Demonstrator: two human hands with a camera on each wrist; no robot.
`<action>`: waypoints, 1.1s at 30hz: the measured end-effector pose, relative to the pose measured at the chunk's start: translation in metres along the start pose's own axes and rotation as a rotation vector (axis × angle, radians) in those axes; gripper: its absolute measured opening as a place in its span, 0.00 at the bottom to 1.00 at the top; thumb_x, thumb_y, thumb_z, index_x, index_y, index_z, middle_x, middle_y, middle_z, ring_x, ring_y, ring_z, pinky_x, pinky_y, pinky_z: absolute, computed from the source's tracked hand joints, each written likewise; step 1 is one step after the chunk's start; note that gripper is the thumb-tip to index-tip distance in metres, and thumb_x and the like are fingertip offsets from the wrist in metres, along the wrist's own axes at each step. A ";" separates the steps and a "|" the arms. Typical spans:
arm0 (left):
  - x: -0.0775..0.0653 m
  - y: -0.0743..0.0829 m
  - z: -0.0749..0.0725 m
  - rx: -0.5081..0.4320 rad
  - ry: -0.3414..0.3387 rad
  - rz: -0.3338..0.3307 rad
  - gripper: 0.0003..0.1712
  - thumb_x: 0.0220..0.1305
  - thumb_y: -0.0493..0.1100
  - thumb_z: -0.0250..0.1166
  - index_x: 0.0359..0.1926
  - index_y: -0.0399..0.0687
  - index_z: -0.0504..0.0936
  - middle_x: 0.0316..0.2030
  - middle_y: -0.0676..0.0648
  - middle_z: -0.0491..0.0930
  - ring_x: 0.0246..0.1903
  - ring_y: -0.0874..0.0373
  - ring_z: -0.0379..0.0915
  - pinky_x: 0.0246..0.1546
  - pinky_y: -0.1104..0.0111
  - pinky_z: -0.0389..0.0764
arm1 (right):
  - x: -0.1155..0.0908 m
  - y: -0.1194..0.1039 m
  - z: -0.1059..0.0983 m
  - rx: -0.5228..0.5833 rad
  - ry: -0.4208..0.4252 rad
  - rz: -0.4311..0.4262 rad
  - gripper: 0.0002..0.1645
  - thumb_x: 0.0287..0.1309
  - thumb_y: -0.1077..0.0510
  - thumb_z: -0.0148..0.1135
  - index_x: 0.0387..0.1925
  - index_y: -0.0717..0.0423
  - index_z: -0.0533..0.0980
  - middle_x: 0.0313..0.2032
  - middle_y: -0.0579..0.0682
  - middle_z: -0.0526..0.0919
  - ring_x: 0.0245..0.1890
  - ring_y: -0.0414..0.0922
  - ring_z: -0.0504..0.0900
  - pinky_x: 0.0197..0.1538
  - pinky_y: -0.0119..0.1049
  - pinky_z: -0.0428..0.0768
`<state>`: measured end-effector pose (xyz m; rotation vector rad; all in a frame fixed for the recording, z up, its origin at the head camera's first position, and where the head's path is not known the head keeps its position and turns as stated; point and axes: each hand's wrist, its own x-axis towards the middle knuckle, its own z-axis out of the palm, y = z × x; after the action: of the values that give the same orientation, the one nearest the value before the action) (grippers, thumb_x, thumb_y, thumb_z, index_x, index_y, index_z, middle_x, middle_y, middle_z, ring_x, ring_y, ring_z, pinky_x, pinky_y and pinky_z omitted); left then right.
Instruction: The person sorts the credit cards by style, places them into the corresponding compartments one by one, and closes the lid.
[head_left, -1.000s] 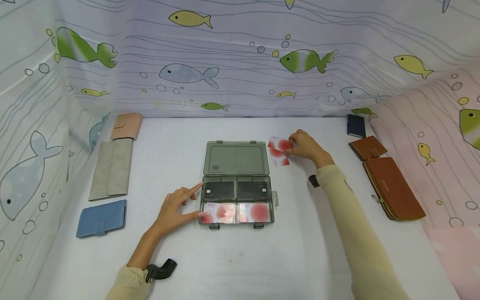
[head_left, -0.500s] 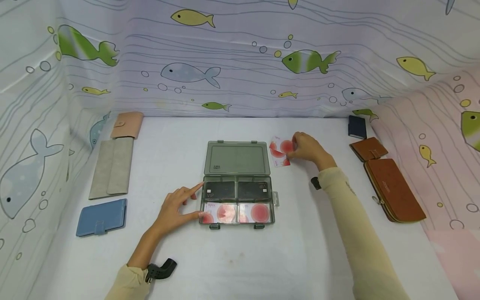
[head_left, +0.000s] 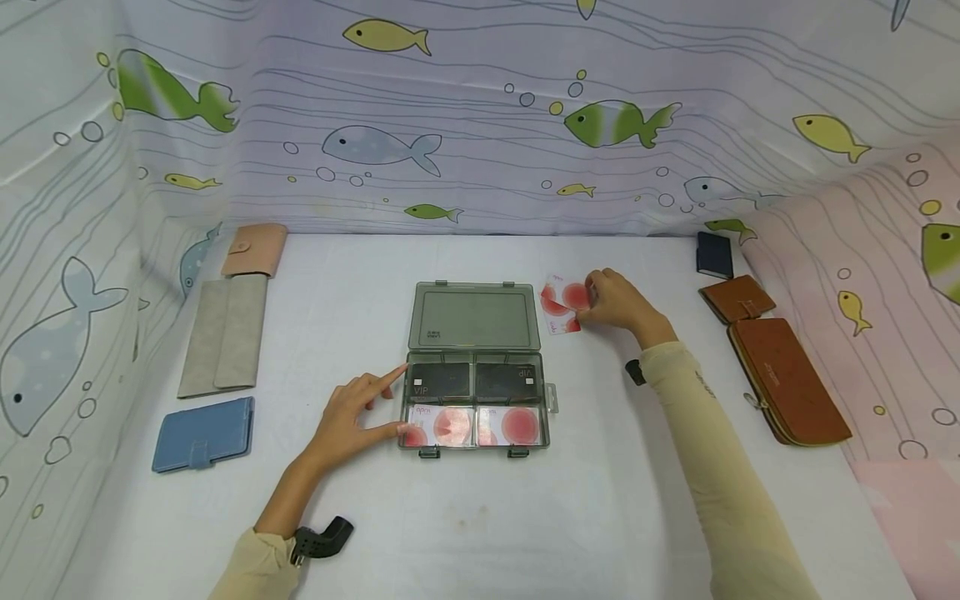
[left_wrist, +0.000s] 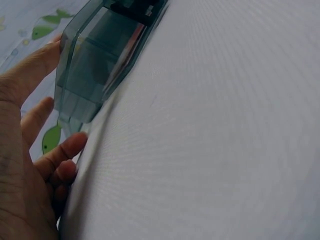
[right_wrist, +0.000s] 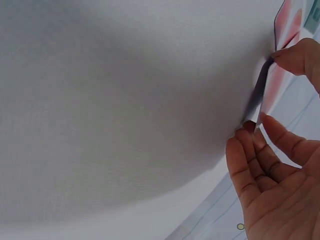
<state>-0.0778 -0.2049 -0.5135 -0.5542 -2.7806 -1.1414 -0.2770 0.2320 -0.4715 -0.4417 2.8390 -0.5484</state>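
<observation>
A grey-green see-through plastic case (head_left: pixel 474 317) lies on the table with its lid folded back. Two dark VIP cards (head_left: pixel 441 382) occupy its far compartments, and white cards with red circles (head_left: pixel 519 426) the near ones. My left hand (head_left: pixel 348 421) touches the case's left side, its index finger and thumb stretched apart; the left wrist view shows these against the wall of the case (left_wrist: pixel 92 60). Beyond the case's right side, my right hand (head_left: pixel 618 304) pinches a white and red card (head_left: pixel 573 294) by its edge. That card overlaps another red-patterned card (head_left: pixel 558 325) on the table.
Along the left lie a pink wallet (head_left: pixel 255 250), a grey wallet (head_left: pixel 222 337) and a blue wallet (head_left: pixel 202 435). At the right are a dark blue card holder (head_left: pixel 713 253), a small brown wallet (head_left: pixel 737 297) and a larger brown zip wallet (head_left: pixel 787 379). Fish-patterned cloth (head_left: pixel 480 192) encloses the table.
The right hand has shifted very slightly right and nearer, with its fingers on the card's edge throughout. The left hand stays at the case.
</observation>
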 end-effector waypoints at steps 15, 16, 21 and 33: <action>0.001 -0.001 0.000 -0.011 -0.014 -0.017 0.50 0.47 0.53 0.78 0.72 0.65 0.67 0.38 0.57 0.73 0.31 0.64 0.58 0.40 0.61 0.56 | -0.010 0.003 0.000 -0.008 0.038 -0.018 0.32 0.47 0.50 0.73 0.48 0.69 0.78 0.40 0.59 0.78 0.40 0.53 0.75 0.50 0.50 0.76; 0.001 -0.001 0.000 -0.012 -0.015 -0.018 0.50 0.47 0.53 0.78 0.72 0.65 0.67 0.38 0.57 0.73 0.31 0.64 0.58 0.41 0.61 0.56 | -0.012 0.004 0.000 -0.013 0.045 -0.023 0.31 0.47 0.50 0.72 0.48 0.69 0.79 0.39 0.59 0.78 0.40 0.53 0.75 0.49 0.50 0.76; 0.002 -0.001 0.000 -0.001 -0.018 -0.011 0.49 0.48 0.53 0.77 0.72 0.65 0.68 0.38 0.57 0.73 0.31 0.64 0.58 0.41 0.61 0.56 | -0.022 0.007 0.001 -0.026 0.062 -0.053 0.30 0.48 0.50 0.71 0.47 0.69 0.80 0.39 0.60 0.79 0.39 0.53 0.75 0.49 0.50 0.76; 0.001 -0.001 0.000 0.001 -0.004 0.006 0.49 0.47 0.52 0.77 0.72 0.63 0.69 0.38 0.57 0.73 0.31 0.64 0.58 0.39 0.61 0.56 | -0.059 0.010 0.000 0.061 0.126 -0.106 0.30 0.48 0.50 0.74 0.49 0.65 0.79 0.44 0.58 0.79 0.47 0.54 0.76 0.54 0.52 0.75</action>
<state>-0.0794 -0.2049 -0.5143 -0.5648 -2.7806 -1.1391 -0.2241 0.2601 -0.4667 -0.5687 2.9210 -0.7040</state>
